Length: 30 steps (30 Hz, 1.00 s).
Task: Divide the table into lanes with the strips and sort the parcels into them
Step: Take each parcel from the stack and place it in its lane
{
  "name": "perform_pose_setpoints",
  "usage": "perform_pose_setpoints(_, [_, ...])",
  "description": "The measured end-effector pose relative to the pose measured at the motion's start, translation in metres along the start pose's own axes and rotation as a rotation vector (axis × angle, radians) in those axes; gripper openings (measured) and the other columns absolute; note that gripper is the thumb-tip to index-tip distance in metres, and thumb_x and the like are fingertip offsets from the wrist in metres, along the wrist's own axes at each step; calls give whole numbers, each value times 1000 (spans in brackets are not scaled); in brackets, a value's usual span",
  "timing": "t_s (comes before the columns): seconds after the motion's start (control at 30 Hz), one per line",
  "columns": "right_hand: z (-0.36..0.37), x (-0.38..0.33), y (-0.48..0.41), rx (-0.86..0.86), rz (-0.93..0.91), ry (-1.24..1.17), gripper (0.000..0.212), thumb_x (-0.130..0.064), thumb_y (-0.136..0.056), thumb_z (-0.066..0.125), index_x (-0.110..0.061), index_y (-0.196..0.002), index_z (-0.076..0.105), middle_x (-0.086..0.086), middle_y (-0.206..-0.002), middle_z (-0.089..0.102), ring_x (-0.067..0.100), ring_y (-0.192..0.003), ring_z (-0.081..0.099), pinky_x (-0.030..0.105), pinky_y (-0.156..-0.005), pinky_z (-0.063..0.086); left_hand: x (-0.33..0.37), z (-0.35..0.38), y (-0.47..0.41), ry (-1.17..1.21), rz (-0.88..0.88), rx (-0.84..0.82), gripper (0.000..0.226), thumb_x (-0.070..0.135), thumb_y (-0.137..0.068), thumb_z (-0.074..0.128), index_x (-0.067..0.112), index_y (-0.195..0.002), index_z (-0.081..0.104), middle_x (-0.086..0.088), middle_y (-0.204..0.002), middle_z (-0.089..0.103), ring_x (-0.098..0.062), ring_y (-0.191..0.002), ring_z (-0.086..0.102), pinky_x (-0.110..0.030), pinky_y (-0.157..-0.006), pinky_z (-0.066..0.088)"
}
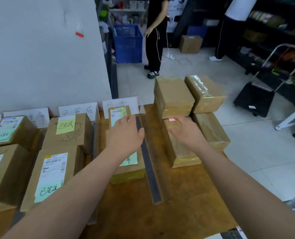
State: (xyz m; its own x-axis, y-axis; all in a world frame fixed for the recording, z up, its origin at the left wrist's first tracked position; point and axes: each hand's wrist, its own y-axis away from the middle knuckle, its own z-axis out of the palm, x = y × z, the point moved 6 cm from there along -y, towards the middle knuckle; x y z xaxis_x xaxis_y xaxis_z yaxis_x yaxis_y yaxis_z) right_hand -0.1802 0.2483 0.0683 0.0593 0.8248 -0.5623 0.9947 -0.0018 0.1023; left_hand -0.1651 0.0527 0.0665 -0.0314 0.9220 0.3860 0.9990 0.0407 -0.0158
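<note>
While left hand [126,133] at strip [150,169] edge, right hand [186,130] apart, bare table [177,187] between.

A dark strip [149,163] runs from 6 toward 12 o'clock along the wooden table [177,195]. At its 10 o'clock the left hand [126,133], fingers loosely straight, is over a parcel with a green note [127,168]. At its 2 o'clock the right hand [186,130], fingers spread, is over a taped parcel [179,152] bearing a pink note [172,119]. Whether either hand touches is unclear.
</note>
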Motion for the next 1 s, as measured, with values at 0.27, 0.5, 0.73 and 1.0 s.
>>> perform_pose_setpoints(0.27, [-104,73,-49,107,96,23,45,-23,-96,55,-7,-138,47,14,-133,57,30,-121,52,32,-94,40,125,5,-65,-26,191,-5,35,37,-98,46,11,-121,50,-11,-118,57,-30,-111,53,-43,-89,45])
perform_pose_setpoints(0.5, [-144,151,-127,104,190,-73,46,-25,-99,47,4,-136,45,20,-133,55,33,-118,54,34,-93,41,208,54,-144,59,138,-85,30,29,-99,44,4,-113,53,-17,-114,57,-36,-110,52,-40,-85,42])
perform_pose_setpoints(0.73, [-132,198,-189,-35,222,-192,46,-36,-100,35,-1,-122,55,12,-110,61,29,-100,57,29,-71,41,243,104,-196,105,14,-176,45,33,-102,41,6,-138,45,-11,-137,53,-29,-128,46,-42,-95,46])
perform_pose_setpoints(1.0, [-131,211,-188,24,189,-699,41,-36,-103,27,-27,-93,65,-14,-88,64,-1,-80,59,15,-67,45,254,113,-193,377,-87,-73,43,39,-99,46,17,-136,43,-4,-110,61,-26,-100,60,-32,-75,44])
